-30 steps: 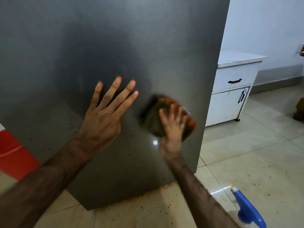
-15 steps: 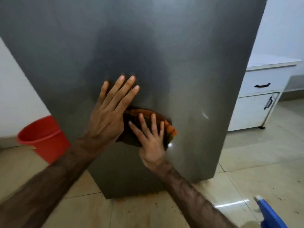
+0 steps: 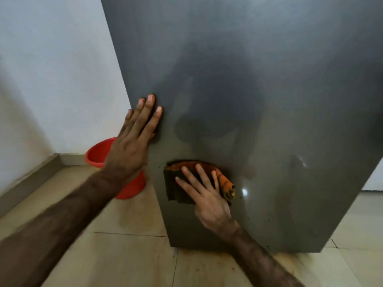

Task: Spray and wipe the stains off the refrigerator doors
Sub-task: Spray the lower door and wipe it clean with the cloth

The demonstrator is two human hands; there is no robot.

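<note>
The grey refrigerator door (image 3: 259, 100) fills most of the view, with small dark specks low on it. My right hand (image 3: 207, 195) presses a folded orange and dark cloth (image 3: 224, 181) flat against the lower left part of the door, fingers spread over it. My left hand (image 3: 132, 141) lies flat and open on the door's left edge, above and left of the cloth, holding nothing. The spray bottle is out of view.
A red bucket (image 3: 97, 154) stands on the floor left of the refrigerator, partly behind my left arm. A white wall (image 3: 51, 69) with a skirting runs at the left. Beige floor tiles (image 3: 134, 262) show brownish stains by the refrigerator's base.
My right hand has slid the cloth left and down along the door. The view has swung left, so the white cabinet and blue spray bottle have left the frame. My left hand now rests at the door's edge.
</note>
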